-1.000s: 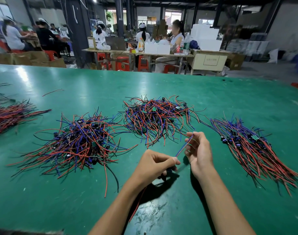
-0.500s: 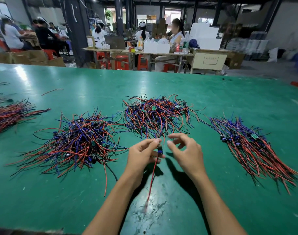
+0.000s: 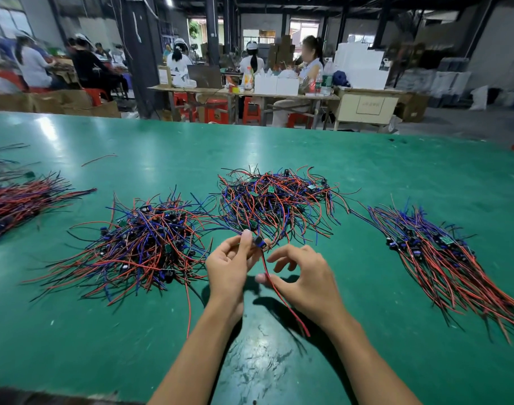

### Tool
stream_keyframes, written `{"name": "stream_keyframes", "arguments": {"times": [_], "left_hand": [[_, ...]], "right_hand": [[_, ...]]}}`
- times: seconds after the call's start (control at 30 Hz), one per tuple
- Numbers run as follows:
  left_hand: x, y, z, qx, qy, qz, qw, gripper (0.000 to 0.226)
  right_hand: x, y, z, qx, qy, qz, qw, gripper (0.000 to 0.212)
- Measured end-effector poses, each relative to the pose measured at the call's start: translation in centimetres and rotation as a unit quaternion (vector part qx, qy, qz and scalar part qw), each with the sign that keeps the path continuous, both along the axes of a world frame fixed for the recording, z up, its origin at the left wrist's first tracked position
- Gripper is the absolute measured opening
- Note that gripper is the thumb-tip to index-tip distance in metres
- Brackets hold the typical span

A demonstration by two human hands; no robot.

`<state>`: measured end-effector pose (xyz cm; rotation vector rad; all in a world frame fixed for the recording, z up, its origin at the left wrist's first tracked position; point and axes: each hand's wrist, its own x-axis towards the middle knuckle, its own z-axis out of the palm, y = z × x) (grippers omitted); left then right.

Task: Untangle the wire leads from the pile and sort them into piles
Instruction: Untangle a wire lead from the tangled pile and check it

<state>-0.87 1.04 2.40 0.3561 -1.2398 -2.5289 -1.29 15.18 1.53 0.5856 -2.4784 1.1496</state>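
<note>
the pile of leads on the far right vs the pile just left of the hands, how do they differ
The right pile has its wires combed roughly parallel, fanning toward the near edge; the left pile is a tangle with wires sticking out every way. The right pile's small dark parts sit bunched near its far end; the left pile's are scattered through the heap. The right pile looks long and narrow, the left pile round. Both hold red, blue and black leads on the green table.

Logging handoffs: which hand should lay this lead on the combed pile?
Probably right. The right hand pinches the lead's red wire and sits nearer the combed pile; the left hand holds its component end.
</note>
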Motion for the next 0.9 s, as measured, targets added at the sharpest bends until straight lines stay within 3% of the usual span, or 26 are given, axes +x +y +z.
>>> {"name": "stream_keyframes", "arguments": {"times": [0.1, 0.3, 0.53, 0.67, 0.83, 0.9], "left_hand": [[-0.1, 0.1, -0.3, 0.001, -0.002, -0.006, 1.000, 0.017], [0.0, 0.5, -0.1, 0.014, 0.033, 0.001, 0.999, 0.014], [1.1, 1.3, 0.4, -0.027, 0.071, -0.062, 0.995, 0.020], [1.7, 1.9, 0.1, -0.125, 0.101, -0.086, 0.983, 0.009], [1.6, 2.2, -0.6, -0.263, 0.121, -0.063, 0.955, 0.016], [1.5, 2.2, -0.8, -0.266, 0.101, -0.049, 0.957, 0.010]], "right_hand": [[0.0, -0.5, -0.1, -0.040, -0.013, 0.002, 0.999, 0.029], [-0.4, -0.5, 0.9, -0.277, -0.110, -0.016, 0.954, 0.018], [-0.6, 0.2, 2.3, -0.441, -0.215, -0.052, 0.870, 0.015], [-0.8, 0.8, 2.7, -0.505, -0.290, -0.020, 0.813, 0.016], [-0.9, 2.3, 3.8, -0.629, -0.357, 0.031, 0.690, 0.013], [-0.8, 2.8, 4.0, -0.643, -0.360, 0.046, 0.675, 0.011]]}}
